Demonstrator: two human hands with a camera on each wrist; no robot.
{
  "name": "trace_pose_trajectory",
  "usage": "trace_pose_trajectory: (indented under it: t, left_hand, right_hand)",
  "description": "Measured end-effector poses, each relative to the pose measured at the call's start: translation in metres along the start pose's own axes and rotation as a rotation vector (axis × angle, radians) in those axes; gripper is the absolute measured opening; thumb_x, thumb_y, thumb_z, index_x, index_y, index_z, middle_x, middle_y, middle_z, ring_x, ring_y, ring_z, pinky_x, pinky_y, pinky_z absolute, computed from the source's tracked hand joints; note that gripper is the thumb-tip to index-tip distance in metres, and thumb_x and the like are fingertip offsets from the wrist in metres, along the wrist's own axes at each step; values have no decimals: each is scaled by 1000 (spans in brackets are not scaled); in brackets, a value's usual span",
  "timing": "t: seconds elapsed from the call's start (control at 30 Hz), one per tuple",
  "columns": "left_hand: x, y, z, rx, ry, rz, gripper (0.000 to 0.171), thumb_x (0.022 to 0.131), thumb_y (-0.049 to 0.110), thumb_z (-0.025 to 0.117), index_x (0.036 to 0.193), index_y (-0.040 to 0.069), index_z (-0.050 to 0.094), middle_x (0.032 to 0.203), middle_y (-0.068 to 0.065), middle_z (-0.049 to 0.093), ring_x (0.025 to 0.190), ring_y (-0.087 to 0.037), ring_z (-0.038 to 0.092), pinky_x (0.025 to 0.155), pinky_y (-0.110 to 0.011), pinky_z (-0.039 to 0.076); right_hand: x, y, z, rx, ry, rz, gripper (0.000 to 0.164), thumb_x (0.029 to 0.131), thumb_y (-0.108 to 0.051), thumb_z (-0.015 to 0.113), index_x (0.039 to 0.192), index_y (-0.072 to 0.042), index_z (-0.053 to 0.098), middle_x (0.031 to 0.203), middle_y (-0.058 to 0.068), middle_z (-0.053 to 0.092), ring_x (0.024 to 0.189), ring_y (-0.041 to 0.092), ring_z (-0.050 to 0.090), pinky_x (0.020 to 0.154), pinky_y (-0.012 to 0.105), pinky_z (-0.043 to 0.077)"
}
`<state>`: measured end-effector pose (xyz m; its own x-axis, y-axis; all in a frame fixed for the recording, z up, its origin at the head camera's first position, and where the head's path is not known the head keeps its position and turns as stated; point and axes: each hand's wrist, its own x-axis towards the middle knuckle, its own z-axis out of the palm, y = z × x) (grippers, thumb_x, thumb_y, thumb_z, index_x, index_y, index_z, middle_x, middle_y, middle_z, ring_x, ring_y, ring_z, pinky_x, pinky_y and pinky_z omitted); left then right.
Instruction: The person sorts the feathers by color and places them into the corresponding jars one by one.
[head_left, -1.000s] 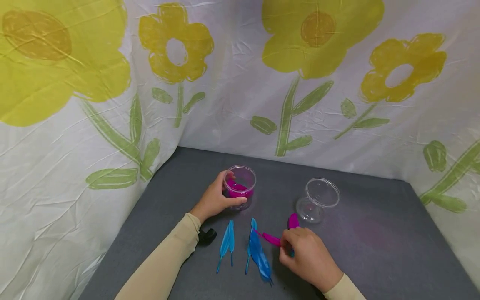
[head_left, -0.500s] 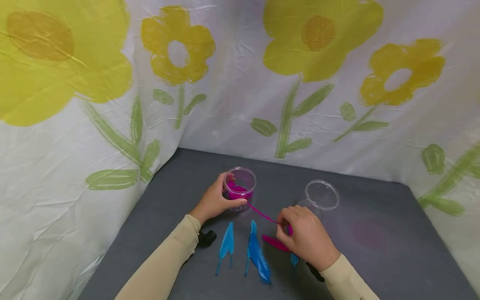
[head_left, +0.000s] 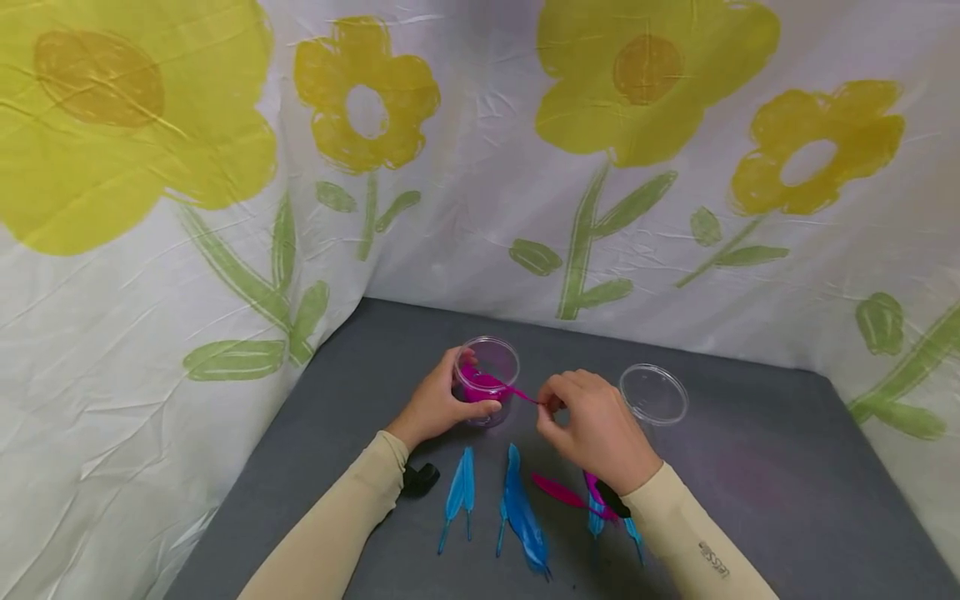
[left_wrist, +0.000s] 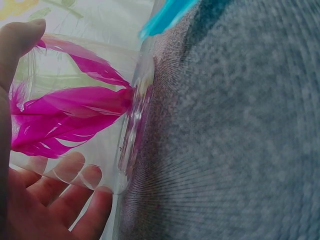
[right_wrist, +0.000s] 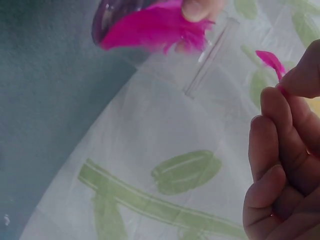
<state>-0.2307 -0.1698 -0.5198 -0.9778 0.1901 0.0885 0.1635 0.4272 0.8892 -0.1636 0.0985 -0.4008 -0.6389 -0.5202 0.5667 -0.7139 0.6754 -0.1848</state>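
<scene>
My left hand (head_left: pixel 442 396) grips a clear plastic cup (head_left: pixel 487 346) standing on the dark table, thumb on the near side and fingers behind. Several magenta feathers (left_wrist: pixel 75 107) lie inside the cup, seen through its wall in the left wrist view. Between thumb and fingertips, my right hand (head_left: pixel 596 425) pinches a single magenta feather (right_wrist: pixel 271 62), just right of the cup. In the head view that feather overlaps the cup's rim. Below the hands lie light blue feathers (head_left: pixel 459 492), a darker blue feather (head_left: pixel 525 517) and another magenta feather (head_left: pixel 558 490).
A second clear cup (head_left: pixel 654 393) stands right of my right hand, partly hidden by it. More blue feathers (head_left: pixel 633 533) lie below my right wrist. A white cloth (head_left: pixel 465 250) with printed yellow flowers hangs behind the grey table (head_left: pixel 750 467).
My right hand has picked up a magenta feather from the table and carried it up and left to the cup. The left hand keeps its grip on the cup.
</scene>
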Motion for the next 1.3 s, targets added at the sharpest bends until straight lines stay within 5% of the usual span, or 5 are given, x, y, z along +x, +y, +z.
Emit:
trace_pose_trajectory:
  t: [1.1,1.3]
  left_hand:
    - [-5,4,-1,-35,-12,-52,104,80,50,95,162,24,36,156,-6,56,139,-32,61,109,-50,60]
    - [-2,3,-2,-26,-15,-31,103,81,52,93,162,23,35,155,-3,56,138,-27,62,112,-47,58]
  right_hand:
    - [50,2,29,-109,-76,-63,16,85,-2,83,80,-10,69,73,1,66,69,17,57,70,36,54]
    - [57,-2,37,-107,-106,-40,18,85,-16,91,90,-9,75,80,1,72,74,18,63,72,36,57]
